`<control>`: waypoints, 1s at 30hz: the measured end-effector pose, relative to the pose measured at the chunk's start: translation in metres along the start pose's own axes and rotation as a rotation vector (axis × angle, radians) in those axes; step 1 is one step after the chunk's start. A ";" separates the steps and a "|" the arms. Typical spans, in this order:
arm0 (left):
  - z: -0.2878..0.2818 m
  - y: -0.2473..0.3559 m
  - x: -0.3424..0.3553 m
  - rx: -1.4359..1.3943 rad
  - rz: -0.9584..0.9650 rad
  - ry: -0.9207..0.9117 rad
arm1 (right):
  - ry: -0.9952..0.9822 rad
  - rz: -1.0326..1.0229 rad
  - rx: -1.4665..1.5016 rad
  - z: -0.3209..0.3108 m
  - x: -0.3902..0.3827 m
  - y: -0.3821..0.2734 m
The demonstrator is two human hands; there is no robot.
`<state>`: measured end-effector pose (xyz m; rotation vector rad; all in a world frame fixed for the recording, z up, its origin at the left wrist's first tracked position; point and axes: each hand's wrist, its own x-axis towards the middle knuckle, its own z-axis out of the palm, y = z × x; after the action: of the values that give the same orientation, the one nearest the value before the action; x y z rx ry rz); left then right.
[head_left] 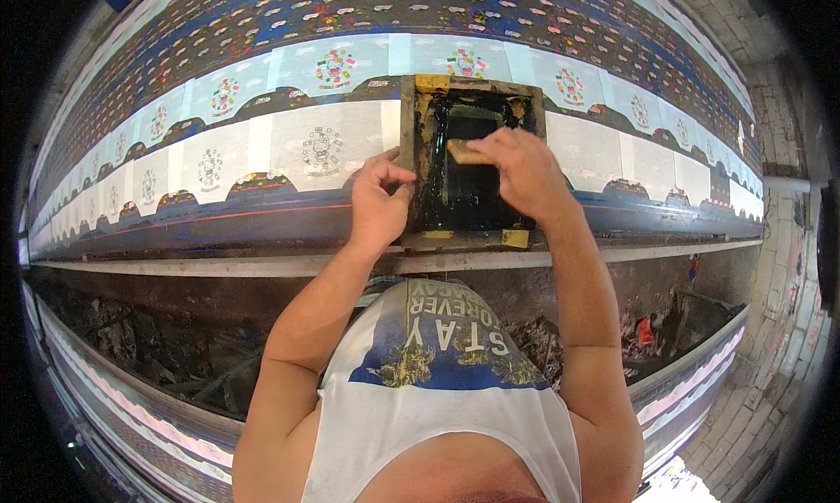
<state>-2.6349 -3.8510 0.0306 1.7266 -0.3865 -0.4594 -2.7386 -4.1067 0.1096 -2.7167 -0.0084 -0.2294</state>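
Note:
A wooden screen printing frame (472,237) lies on the long printing table in front of me, its inside coated with dark, shiny ink. My right hand (530,172) grips a squeegee (471,152) with a tan, worn edge, held over the inked mesh. At the frame's left rail is my left hand (381,192), its fingers curled and the thumb and fingertips against the wood. Left of it lies a white fabric panel (297,157) carrying a black outline print of a cartoon figure. What lies beneath the frame is hidden.
Pale blue panels (363,74) with coloured cartoon prints run in a row behind the white ones. The table's wooden front edge (219,267) passes close before my body. Behind me stands another long table (140,385) with printed panels. A brick floor (761,328) shows at right.

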 end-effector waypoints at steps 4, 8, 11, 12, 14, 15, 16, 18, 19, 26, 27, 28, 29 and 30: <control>0.001 -0.003 -0.001 0.012 0.058 0.014 | -0.011 -0.007 0.018 0.004 -0.041 -0.027; 0.001 -0.009 -0.001 0.002 0.071 0.021 | -0.044 0.026 0.075 0.003 -0.069 -0.058; 0.001 -0.011 -0.001 0.013 0.084 -0.002 | -0.003 0.050 0.068 0.006 -0.082 -0.073; 0.004 -0.014 -0.003 -0.020 0.101 0.016 | 0.014 0.057 0.066 0.008 -0.086 -0.074; 0.012 -0.017 -0.008 -0.089 0.132 0.048 | -0.056 0.078 0.060 0.008 -0.093 -0.076; 0.013 -0.019 -0.011 -0.054 0.136 0.059 | -0.068 0.095 0.077 0.006 -0.095 -0.080; 0.015 -0.019 -0.014 -0.020 0.141 0.070 | -0.080 0.114 0.093 0.005 -0.098 -0.081; 0.017 -0.018 -0.018 0.057 0.170 0.079 | -0.016 0.126 0.148 0.003 -0.106 -0.077; 0.017 -0.015 -0.018 0.097 0.197 0.077 | 0.016 0.133 0.171 0.001 -0.112 -0.074; 0.027 -0.004 -0.020 0.068 0.218 0.106 | 0.403 0.583 0.424 0.023 -0.164 -0.043; 0.030 0.001 -0.022 0.058 0.231 0.111 | 0.393 0.583 0.451 0.022 -0.169 -0.037; 0.034 0.005 -0.024 0.049 0.237 0.118 | 0.405 0.563 0.448 0.021 -0.174 -0.033; 0.041 0.006 -0.025 0.122 0.308 0.139 | 0.415 0.543 0.446 0.019 -0.178 -0.028; 0.051 0.009 -0.026 0.111 0.326 0.133 | 0.426 0.522 0.443 0.017 -0.184 -0.021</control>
<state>-2.6830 -3.8828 0.0333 1.7489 -0.5940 -0.0885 -2.9181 -4.0751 0.0733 -2.0943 0.6757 -0.5627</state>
